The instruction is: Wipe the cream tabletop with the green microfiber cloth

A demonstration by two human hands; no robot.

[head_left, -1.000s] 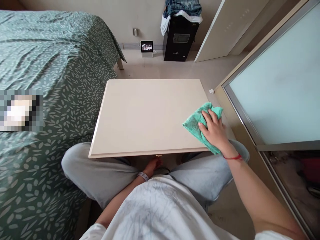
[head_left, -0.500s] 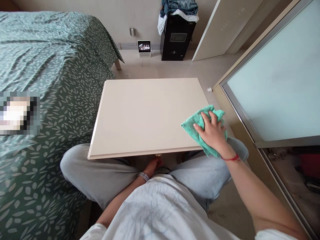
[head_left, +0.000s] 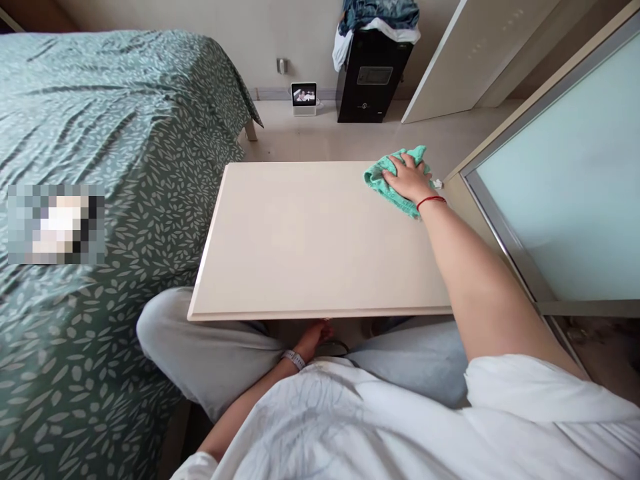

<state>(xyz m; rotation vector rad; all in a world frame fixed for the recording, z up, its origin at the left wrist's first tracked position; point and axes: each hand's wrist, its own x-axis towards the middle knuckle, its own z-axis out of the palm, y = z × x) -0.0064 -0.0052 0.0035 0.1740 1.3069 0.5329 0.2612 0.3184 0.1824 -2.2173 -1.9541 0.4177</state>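
A cream tabletop (head_left: 310, 240) stands in front of my knees. On its far right corner lies a green cloth (head_left: 387, 185), partly past the edge. My right hand (head_left: 409, 177) presses on the cloth with its fingers spread and partly sunk in the folds. Below the near edge of the tabletop, between my legs, is my left hand (head_left: 317, 332); its fingers are partly hidden under the edge, and what they hold, if anything, does not show.
A bed (head_left: 170, 153) with a green leaf-patterned cover stands close on the left. Behind the table are a small screen (head_left: 304, 97) and a black cabinet (head_left: 373, 77) with clothes on top. A frosted sliding door (head_left: 575, 180) is at the right.
My right hand has moved with the green cloth from the near right edge of the tabletop to its far right corner. The view has shifted slightly. My left hand stays below the near edge.
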